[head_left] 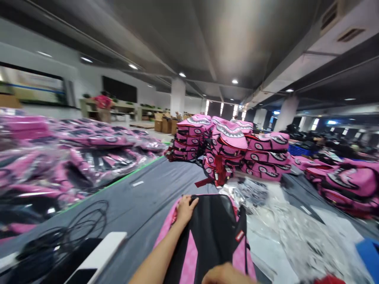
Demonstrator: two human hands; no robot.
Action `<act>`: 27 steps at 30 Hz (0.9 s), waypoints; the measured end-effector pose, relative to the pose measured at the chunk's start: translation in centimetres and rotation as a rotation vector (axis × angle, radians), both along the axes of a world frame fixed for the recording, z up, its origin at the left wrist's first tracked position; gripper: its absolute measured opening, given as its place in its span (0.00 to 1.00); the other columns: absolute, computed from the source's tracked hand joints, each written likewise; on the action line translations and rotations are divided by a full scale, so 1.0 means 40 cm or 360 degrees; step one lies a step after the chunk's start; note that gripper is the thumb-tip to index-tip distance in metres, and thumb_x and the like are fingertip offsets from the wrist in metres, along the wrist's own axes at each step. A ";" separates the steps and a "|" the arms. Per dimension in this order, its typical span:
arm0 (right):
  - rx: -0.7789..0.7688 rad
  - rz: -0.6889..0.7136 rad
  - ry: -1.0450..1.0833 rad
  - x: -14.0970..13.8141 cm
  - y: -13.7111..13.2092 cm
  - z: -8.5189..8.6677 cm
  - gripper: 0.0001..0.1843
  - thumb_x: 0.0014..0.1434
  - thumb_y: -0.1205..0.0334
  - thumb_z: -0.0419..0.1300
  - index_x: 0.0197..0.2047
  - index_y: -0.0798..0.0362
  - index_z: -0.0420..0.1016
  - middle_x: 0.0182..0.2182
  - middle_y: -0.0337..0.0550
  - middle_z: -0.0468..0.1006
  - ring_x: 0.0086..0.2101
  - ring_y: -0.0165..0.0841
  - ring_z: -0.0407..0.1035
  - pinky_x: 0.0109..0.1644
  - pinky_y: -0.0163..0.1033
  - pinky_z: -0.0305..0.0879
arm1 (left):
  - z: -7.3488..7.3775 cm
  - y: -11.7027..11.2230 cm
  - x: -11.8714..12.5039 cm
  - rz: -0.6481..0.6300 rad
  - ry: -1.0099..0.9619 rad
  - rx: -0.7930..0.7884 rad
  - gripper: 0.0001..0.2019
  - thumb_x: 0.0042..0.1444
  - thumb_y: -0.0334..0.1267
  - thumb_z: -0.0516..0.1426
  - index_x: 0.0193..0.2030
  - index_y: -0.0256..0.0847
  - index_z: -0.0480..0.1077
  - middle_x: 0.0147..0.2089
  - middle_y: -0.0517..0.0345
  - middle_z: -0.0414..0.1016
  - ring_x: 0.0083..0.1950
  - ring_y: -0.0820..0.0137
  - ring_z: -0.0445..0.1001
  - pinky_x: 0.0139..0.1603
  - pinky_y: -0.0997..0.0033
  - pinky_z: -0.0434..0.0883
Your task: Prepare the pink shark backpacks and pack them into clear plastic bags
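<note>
A pink and black backpack [211, 236] lies back side up on the grey table [142, 205] right in front of me. My left hand [186, 209] rests on its far top edge, fingers curled over the rim. Just the upper part of my right hand [226, 275] shows at the bottom edge, on the near end of the backpack; its fingers are hidden.
Stacks of pink shark-mouth backpacks [231, 152] stand beyond. Bagged backpacks [68, 154] cover the left, more pink ones [346, 183] lie right. Clear plastic bags [284, 225] spread to my right. Black cables [79, 225] and a white device [97, 258] lie near left. A person [103, 105] stands far left.
</note>
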State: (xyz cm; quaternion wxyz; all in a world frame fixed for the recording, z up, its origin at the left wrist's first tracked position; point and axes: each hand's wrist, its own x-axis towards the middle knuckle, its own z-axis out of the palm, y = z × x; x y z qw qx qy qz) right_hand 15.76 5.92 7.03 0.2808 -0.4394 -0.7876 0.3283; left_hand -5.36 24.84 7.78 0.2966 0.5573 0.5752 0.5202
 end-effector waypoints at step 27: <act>0.1641 -0.0770 -0.0150 0.001 0.069 0.134 0.11 0.51 0.67 0.58 0.39 0.48 0.65 0.22 0.34 0.73 0.18 0.31 0.69 0.23 0.32 0.61 | -0.085 -0.093 0.295 -0.0965 0.0505 0.0587 0.27 0.55 0.23 0.49 0.58 0.46 0.72 0.63 0.50 0.73 0.67 0.63 0.67 0.70 0.52 0.64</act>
